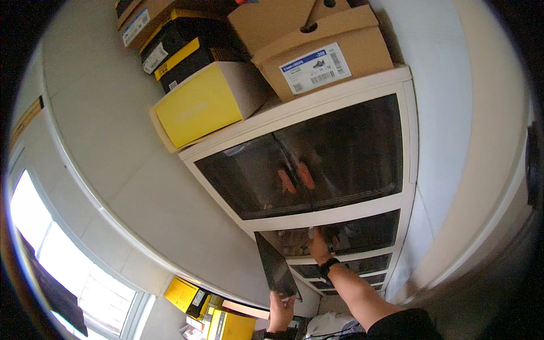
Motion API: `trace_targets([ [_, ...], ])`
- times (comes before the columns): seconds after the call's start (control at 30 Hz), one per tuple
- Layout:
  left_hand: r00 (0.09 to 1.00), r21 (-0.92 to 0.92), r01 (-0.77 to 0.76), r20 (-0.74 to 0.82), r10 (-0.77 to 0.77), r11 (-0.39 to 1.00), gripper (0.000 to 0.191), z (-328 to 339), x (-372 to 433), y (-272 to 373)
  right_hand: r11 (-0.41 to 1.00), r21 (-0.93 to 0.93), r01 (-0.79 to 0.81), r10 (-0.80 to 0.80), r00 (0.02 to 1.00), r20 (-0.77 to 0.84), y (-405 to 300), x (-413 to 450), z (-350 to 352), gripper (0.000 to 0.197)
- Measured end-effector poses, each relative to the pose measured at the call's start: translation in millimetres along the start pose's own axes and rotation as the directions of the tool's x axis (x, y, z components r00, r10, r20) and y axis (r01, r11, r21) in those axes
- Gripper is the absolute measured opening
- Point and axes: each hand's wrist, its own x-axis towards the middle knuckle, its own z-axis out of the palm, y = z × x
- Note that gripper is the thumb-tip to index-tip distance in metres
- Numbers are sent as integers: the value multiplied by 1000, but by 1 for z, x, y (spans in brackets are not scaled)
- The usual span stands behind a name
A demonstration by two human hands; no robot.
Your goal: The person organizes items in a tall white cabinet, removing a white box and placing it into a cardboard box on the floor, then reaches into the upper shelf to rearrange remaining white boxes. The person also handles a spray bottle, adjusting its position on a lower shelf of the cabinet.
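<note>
A white-framed cabinet (327, 214) with dark glossy door panels stands before me. One of its lower doors (274, 265) is swung out to the left. My left hand (281, 312) holds the free edge of that door between thumb and fingers. My right hand (318, 247), with a black band (329, 267) on its wrist, reaches into the opened compartment (293, 244). A small whitish thing (311, 233) shows at its fingertips; whether the hand grips it cannot be told. The compartment's contents are dim. Above, a pair of shut doors (344, 157) has reddish handles (305, 175).
On the cabinet top sit a large brown cardboard box (365, 46), a yellow box (197, 106) and stacked black-and-yellow boxes (187, 44). Walls flank both sides. More yellow boxes (231, 325) lie at lower left, near a bright window (85, 272). Whitish bags (327, 325) lie below.
</note>
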Motion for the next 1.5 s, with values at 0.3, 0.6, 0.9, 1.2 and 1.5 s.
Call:
trace_targets([
  [0.3,994,37,-76,-73,79,996,34,6,1,-34,844,-532,67,-203,958,-202,-9,8,-3,60],
  [0.6,987,111,-138,96,128,984,38,14,15,25,705,-690,161,-223,975,0,-44,-8,-13,49],
  [0.9,969,-67,-186,155,195,980,35,51,42,45,714,-256,652,-699,686,-201,-15,-143,-59,9],
  [1.2,884,-24,-285,380,272,958,87,92,75,39,701,-257,665,-705,702,-106,-29,-165,-79,3],
  [1.5,894,-262,307,-250,-372,915,35,-112,-96,-29,867,-184,463,-411,873,262,-11,-162,-63,13],
])
